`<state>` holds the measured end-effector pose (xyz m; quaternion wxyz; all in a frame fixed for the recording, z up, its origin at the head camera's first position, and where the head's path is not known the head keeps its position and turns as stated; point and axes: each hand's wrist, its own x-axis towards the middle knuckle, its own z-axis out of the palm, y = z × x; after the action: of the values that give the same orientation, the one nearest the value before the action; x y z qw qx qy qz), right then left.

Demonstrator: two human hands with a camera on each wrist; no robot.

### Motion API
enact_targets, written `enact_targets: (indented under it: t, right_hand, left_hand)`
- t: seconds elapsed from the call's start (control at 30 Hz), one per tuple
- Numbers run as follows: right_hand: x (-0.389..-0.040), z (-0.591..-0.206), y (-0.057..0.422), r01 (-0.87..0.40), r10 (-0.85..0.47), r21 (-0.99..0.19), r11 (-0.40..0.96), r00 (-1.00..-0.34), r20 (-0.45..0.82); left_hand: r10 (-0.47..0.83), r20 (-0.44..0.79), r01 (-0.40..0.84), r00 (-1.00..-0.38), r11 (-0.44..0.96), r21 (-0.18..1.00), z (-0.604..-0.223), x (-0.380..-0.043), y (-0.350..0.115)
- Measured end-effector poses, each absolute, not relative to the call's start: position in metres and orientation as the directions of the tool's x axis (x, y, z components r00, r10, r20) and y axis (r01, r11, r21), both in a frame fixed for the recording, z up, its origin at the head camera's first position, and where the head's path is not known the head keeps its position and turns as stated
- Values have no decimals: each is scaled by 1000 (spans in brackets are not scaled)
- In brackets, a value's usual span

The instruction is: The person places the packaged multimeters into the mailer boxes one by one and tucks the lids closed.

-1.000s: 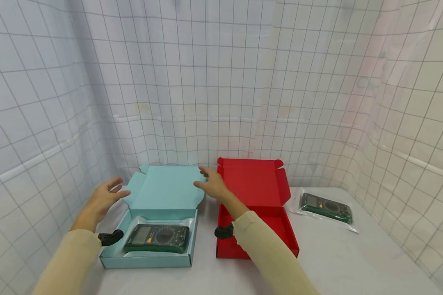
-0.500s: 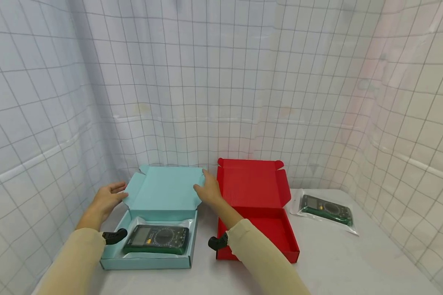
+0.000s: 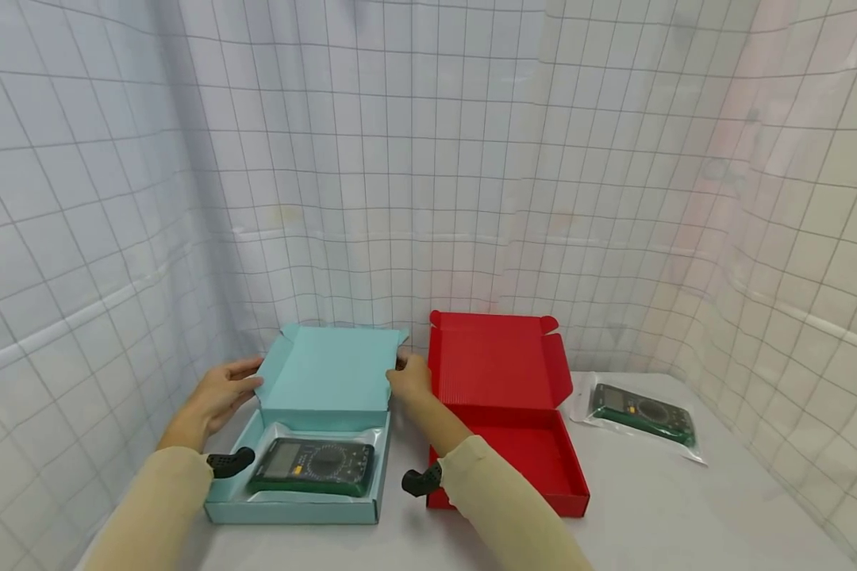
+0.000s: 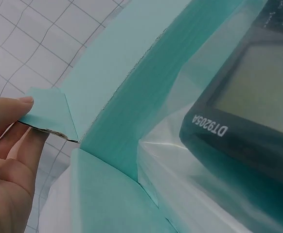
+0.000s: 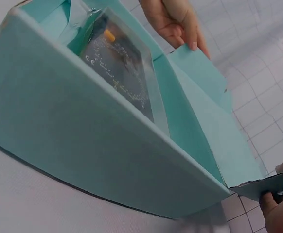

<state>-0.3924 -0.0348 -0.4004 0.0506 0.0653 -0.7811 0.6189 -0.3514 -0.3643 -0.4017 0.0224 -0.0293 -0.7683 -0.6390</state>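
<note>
The light blue cardboard box (image 3: 293, 513) stands with its lid (image 3: 332, 369) tilted back. Inside lies a black and green multimeter (image 3: 314, 466) in a clear plastic bag, marked DT9205A in the left wrist view. My left hand (image 3: 217, 396) pinches the lid's left side flap (image 4: 49, 108), thumb on top and fingers beneath. At the other side, my right hand (image 3: 410, 381) pinches the right side flap (image 5: 259, 188) between thumb and fingers. Part of the right hand is cut off at the right wrist view's edge.
Just right of the blue box is a red box (image 3: 514, 456), its lid (image 3: 496, 357) raised. Further right lies another bagged multimeter (image 3: 643, 414) on the white table (image 3: 657, 507). A white gridded curtain (image 3: 428, 174) hangs behind and at both sides.
Both hands have come in to the lid's side flaps and now pinch them. The side flaps have folded inward a little. The view has shifted slightly.
</note>
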Motion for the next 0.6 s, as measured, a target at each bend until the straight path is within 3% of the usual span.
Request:
enact_targets:
  t: [0.6]
  right_hand:
    - [-385,-405,-29,-281,-126,-933,226,-958,258]
  left_hand:
    - [15,111,111,-994,33,993,-406,-349,-364]
